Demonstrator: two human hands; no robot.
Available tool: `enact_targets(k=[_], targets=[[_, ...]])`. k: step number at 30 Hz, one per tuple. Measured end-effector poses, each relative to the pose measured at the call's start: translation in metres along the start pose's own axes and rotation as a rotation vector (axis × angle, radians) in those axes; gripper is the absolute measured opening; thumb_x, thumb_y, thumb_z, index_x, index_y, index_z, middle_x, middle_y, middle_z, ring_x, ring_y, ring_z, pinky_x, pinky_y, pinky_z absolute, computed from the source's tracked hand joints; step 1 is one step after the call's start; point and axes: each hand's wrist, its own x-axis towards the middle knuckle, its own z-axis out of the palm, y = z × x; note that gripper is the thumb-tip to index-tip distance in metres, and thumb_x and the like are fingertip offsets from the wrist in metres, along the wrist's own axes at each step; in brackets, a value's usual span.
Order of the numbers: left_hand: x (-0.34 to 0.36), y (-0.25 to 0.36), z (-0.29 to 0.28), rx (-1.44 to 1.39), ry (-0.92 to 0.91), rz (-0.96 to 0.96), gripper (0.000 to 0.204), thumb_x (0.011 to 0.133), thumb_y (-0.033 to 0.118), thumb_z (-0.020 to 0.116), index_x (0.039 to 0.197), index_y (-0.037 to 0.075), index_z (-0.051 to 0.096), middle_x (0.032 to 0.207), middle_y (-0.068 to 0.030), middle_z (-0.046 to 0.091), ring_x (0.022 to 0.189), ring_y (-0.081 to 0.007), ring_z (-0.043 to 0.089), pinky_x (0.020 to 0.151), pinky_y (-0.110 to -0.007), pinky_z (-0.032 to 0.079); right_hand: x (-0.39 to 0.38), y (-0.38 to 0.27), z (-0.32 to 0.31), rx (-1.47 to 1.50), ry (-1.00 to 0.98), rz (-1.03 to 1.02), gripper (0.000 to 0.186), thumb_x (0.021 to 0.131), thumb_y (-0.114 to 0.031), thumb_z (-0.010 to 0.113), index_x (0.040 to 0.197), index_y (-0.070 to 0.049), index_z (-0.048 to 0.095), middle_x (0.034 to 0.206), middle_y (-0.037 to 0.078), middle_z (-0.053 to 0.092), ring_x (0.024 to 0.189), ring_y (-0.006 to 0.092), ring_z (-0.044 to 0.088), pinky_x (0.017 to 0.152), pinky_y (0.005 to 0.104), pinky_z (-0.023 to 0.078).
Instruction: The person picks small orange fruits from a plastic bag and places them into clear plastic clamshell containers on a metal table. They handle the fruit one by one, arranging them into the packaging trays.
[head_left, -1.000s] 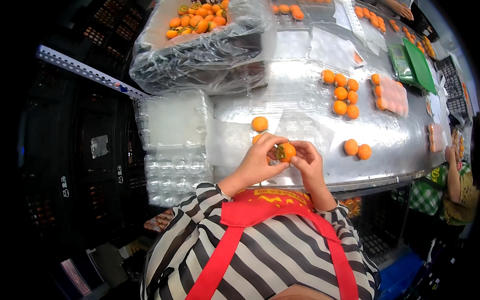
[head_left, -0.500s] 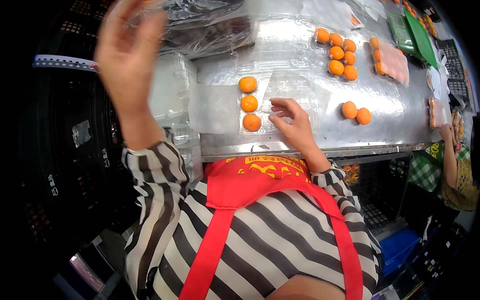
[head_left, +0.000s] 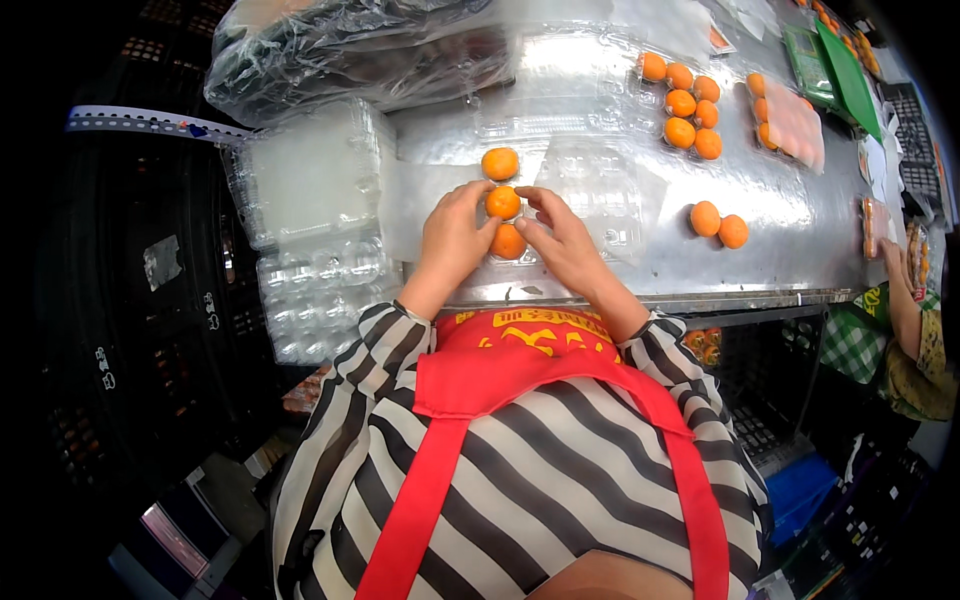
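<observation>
My left hand [head_left: 455, 230] and my right hand [head_left: 560, 240] curl from either side round the middle persimmon [head_left: 503, 203], fingertips on it. It sits in a row between an upper persimmon [head_left: 500, 163] and a lower one [head_left: 508, 241], in a clear plastic tray [head_left: 620, 225]. A translucent sheet [head_left: 410, 215] lies just left of the row. Two loose persimmons [head_left: 705, 219] rest on the steel table [head_left: 760, 255] to the right.
Stacked clear trays [head_left: 315, 190] stand at left, beside a bagged crate [head_left: 350, 55] at back. Filled packs [head_left: 680, 103], pink-wrapped packs [head_left: 790, 130] and a green tray [head_left: 845, 70] are back right. A co-worker's arm [head_left: 900, 295] reaches in at right; dark crates [head_left: 150, 320] line the left.
A second ago both hands held a raised persimmon; half a second ago my left hand was high at upper left, blurred. It has come down to the row, and both hands close round the middle fruit.
</observation>
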Motion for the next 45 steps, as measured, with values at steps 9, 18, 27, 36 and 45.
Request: enact_targets(k=[9, 18, 27, 36, 45], targets=[[0.044, -0.002, 0.004, 0.064, 0.114, 0.075, 0.044, 0.074, 0.017, 0.073, 0.116, 0.009, 0.060, 0.111, -0.0110, 0.064, 0.099, -0.0303, 0.060, 0.085, -0.040, 0.048, 0.009, -0.001, 0.001, 0.156, 0.034, 0.006, 0.040, 0.091, -0.017, 0.057, 0.126, 0.000, 0.049, 0.125, 0.019, 0.052, 0.116, 0.0305, 0.054, 0.100, 0.0386, 0.043], [0.061, 0.003, 0.016, 0.147, 0.051, 0.066, 0.051, 0.070, 0.013, 0.075, 0.118, 0.011, 0.057, 0.106, -0.0120, 0.063, 0.100, -0.0337, 0.058, 0.089, -0.041, 0.046, 0.010, 0.015, 0.003, 0.156, 0.045, 0.030, 0.038, 0.090, -0.014, 0.056, 0.124, 0.001, 0.050, 0.123, 0.019, 0.053, 0.117, 0.0300, 0.054, 0.100, 0.0379, 0.043], [0.059, 0.002, -0.002, -0.681, -0.004, -0.314, 0.051, 0.076, 0.015, 0.073, 0.121, 0.005, 0.052, 0.099, -0.0083, 0.062, 0.091, -0.0189, 0.062, 0.078, -0.031, 0.052, 0.009, 0.008, 0.002, 0.381, 0.110, 0.061, 0.044, 0.089, -0.010, 0.060, 0.129, 0.002, 0.046, 0.125, 0.017, 0.053, 0.118, 0.0253, 0.054, 0.099, 0.0350, 0.044], [0.042, 0.016, -0.024, -1.700, -0.467, -0.402, 0.041, 0.100, 0.031, 0.043, 0.127, 0.000, 0.048, 0.118, -0.0179, 0.059, 0.103, -0.0262, 0.062, 0.088, -0.037, 0.053, 0.015, -0.025, -0.013, 0.365, 0.127, -0.172, 0.057, 0.084, -0.012, 0.068, 0.135, -0.001, 0.044, 0.131, 0.014, 0.051, 0.123, 0.0224, 0.049, 0.100, 0.0361, 0.043], [0.022, 0.044, -0.025, -1.585, -0.470, -0.419, 0.038, 0.102, 0.028, 0.039, 0.126, 0.000, 0.048, 0.112, -0.0145, 0.062, 0.099, -0.0252, 0.064, 0.086, -0.038, 0.054, 0.004, -0.035, -0.017, 0.591, 0.144, -0.222, 0.057, 0.085, -0.014, 0.070, 0.133, 0.002, 0.045, 0.128, 0.012, 0.053, 0.120, 0.0209, 0.051, 0.103, 0.0344, 0.040]])
